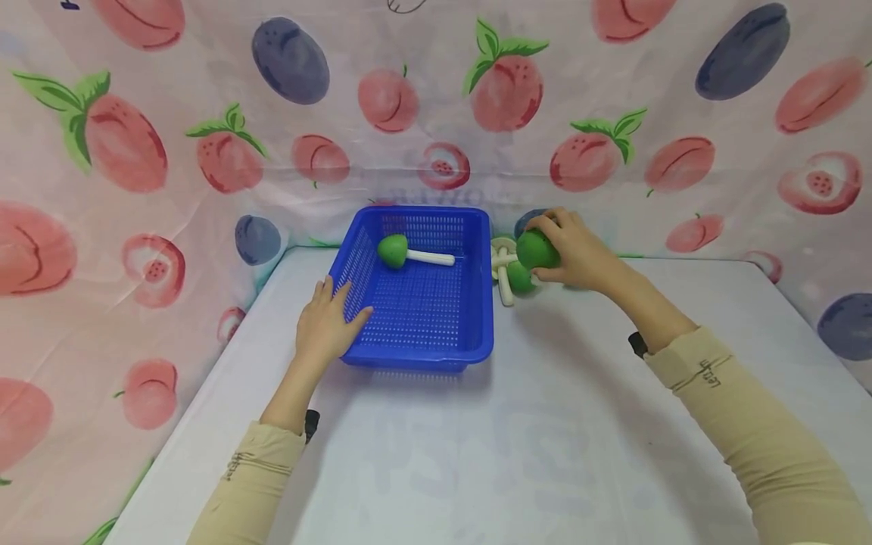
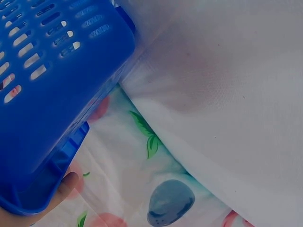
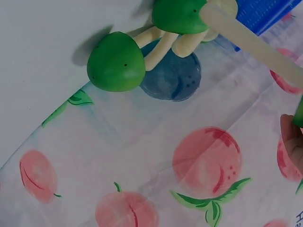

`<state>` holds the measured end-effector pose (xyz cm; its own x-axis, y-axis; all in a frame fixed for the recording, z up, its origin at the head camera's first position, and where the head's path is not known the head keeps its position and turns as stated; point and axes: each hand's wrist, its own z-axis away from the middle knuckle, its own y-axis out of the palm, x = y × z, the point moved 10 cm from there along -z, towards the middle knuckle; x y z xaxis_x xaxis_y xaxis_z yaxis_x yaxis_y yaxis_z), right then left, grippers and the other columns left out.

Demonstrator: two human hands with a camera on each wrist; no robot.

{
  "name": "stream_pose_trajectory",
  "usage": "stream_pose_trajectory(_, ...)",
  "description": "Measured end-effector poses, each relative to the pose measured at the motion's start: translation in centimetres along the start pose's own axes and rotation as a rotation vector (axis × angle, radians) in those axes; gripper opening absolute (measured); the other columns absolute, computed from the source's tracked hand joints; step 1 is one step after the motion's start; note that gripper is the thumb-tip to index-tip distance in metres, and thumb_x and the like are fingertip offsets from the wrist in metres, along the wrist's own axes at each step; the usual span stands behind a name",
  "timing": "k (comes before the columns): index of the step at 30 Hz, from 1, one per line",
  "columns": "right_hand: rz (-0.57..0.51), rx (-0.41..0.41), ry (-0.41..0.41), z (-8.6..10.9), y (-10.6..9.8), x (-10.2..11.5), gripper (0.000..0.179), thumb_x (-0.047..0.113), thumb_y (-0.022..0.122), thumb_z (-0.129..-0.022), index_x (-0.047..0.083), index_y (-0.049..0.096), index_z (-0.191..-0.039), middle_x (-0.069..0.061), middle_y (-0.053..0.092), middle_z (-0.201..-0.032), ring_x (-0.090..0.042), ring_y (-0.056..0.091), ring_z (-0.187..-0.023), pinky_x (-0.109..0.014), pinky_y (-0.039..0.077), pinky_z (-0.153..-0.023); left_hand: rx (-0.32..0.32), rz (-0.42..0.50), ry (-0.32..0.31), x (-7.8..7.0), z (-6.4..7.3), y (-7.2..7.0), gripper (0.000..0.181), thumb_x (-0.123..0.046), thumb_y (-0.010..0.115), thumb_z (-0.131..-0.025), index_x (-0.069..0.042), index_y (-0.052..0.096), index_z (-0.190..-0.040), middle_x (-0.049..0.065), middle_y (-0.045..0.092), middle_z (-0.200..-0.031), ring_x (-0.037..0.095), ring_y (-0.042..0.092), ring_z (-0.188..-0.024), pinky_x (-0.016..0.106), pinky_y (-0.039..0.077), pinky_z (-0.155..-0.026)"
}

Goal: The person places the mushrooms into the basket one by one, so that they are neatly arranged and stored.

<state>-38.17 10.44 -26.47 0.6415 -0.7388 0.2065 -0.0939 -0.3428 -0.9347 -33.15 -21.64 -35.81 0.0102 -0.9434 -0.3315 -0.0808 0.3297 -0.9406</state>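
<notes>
My right hand (image 1: 572,250) grips a toy mushroom by its green cap (image 1: 537,248). The mushroom's pale stem (image 3: 255,42) points away from the fingers (image 3: 289,135), toward the basket. Under and beside it lie several more mushrooms with green caps (image 3: 116,62) and white stems (image 1: 505,284), right against the basket's right side. A blue perforated basket (image 1: 417,357) stands on the table, and one mushroom (image 1: 431,258) lies inside near the back. My left hand (image 1: 325,322) rests on the basket's left rim, fingers spread and fairly straight. In the left wrist view a fingertip (image 2: 71,182) shows beside that rim.
A white cloth (image 1: 545,439) covers the table. Behind and to the left hangs a curtain (image 1: 436,91) printed with peaches and plums, meeting the table's back edge just behind the basket.
</notes>
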Motion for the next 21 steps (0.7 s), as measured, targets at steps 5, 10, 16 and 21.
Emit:
stream_pose_trajectory(5,-0.025,-0.031,0.014,-0.1,-0.9,-0.1,0.058,0.011,0.076,-0.076,0.0,0.041,-0.122,-0.026,0.043,-0.125,-0.044,0.042,-0.108,-0.056,0.047,-0.085,-0.002,-0.006,0.012,-0.2,-0.1,0.1,0.07,-0.046,0.046,-0.094,-0.001,0.031,-0.146,0.028,0.014,-0.154,0.042,0.01,-0.144,0.059,0.021,-0.113)
stream_pose_trajectory(10,-0.047,-0.051,0.04,-0.4,-1.4,-0.4,0.062,0.01,0.075,-0.077,-0.001,0.038,-0.126,-0.024,0.046,-0.124,-0.041,0.04,-0.11,-0.055,0.044,-0.089,-0.005,0.002,0.013,-0.3,-0.2,0.3,0.071,-0.047,0.046,-0.094,-0.001,0.031,-0.146,0.027,0.014,-0.154,0.041,0.009,-0.144,0.059,0.02,-0.113)
stream_pose_trajectory(16,-0.041,-0.054,0.004,-0.9,-1.6,0.2,0.065,0.009,0.074,-0.077,0.001,0.038,-0.129,-0.023,0.042,-0.128,-0.042,0.042,-0.11,-0.056,0.044,-0.091,-0.004,-0.002,-0.001,-0.1,-0.1,0.2,0.07,-0.047,0.047,-0.094,-0.002,0.031,-0.146,0.027,0.014,-0.154,0.041,0.009,-0.145,0.058,0.02,-0.113)
stream_pose_trajectory(21,-0.028,-0.025,-0.014,-1.5,-2.0,0.7,0.069,0.007,0.074,-0.077,0.003,0.038,-0.135,-0.026,0.037,-0.131,-0.043,0.044,-0.112,-0.056,0.047,-0.091,-0.01,-0.007,-0.006,0.2,-0.1,0.0,0.07,-0.046,0.047,-0.094,-0.002,0.032,-0.146,0.027,0.013,-0.154,0.041,0.009,-0.144,0.059,0.02,-0.113)
